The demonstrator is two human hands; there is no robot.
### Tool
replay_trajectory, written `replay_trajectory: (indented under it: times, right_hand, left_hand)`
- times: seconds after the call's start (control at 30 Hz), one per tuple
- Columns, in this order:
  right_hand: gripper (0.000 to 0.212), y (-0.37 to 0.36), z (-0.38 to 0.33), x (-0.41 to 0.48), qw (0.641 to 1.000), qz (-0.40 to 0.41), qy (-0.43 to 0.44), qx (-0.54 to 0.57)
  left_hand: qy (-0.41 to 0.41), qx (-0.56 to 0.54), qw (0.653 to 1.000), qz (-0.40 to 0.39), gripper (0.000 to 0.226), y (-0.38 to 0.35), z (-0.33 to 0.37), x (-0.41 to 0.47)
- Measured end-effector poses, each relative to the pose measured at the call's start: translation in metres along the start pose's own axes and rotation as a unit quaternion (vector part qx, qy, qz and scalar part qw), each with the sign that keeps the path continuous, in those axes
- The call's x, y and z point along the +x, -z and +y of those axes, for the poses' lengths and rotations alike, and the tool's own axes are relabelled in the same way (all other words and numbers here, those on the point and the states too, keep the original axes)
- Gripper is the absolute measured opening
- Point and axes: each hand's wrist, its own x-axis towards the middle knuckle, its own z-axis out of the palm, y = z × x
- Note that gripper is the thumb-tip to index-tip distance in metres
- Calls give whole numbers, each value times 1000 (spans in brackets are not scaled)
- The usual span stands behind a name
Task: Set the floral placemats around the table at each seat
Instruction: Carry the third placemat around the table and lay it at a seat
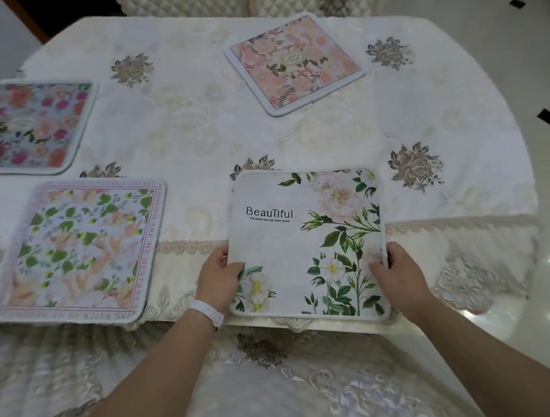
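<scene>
We hold the white mat point(302, 239) by its two sides at the 6 o'clock edge of the cream-clothed table point(194, 116). Our left hand point(219, 272) pinches the left edge, thumb on top and fingers tucked underneath, out of sight. Our right hand point(393, 264) clamps the right edge, thumb on the print and fingers curled round the rim. The mat, printed "Beautiful" with pale roses and green leaves, crosses the lace border point(188, 248), its near end jutting toward us; we cannot tell whether it rests flat or is slightly lifted. Four mats are in view in all. The other three lie flat and untouched, well apart: one green mat point(79, 250) at 8 o'clock, one blue mat point(30, 125) at 10 o'clock and one pink mat point(295, 63) at 1 o'clock, turned askew. One white band point(206, 312) circles our left wrist. Two quilted chairs point(185, 1) stand just beyond the table at 12 o'clock. Pale floor point(536, 72) with at least two black diamonds shows at 3 o'clock.
</scene>
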Motion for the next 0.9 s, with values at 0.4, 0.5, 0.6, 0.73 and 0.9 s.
replay_trajectory:
  times: [0.4, 0.5, 0.6, 0.73, 0.9]
  right_hand:
    - [4, -5, 15, -13, 1000, 13, 5, -9]
    - [3, -4, 18, -21, 1000, 10, 4, 4]
    - [1, -5, 21, -26, 1000, 13, 6, 12]
    - [1, -7, 24, -31, 1000, 15, 4, 23]
    - [5, -10, 23, -29, 999, 32, 2, 29]
  left_hand:
    - [-32, 10, 999, -16, 35, 1, -11, -9]
    - [-36, 17, 999, -17, 34, 1, -14, -12]
    - [-39, 30, 999, -12, 30, 1, -16, -15]
    - [-49, 48, 998, -4, 28, 2, -18, -19]
    - [-76, 102, 992, 12, 24, 2, -17, -21]
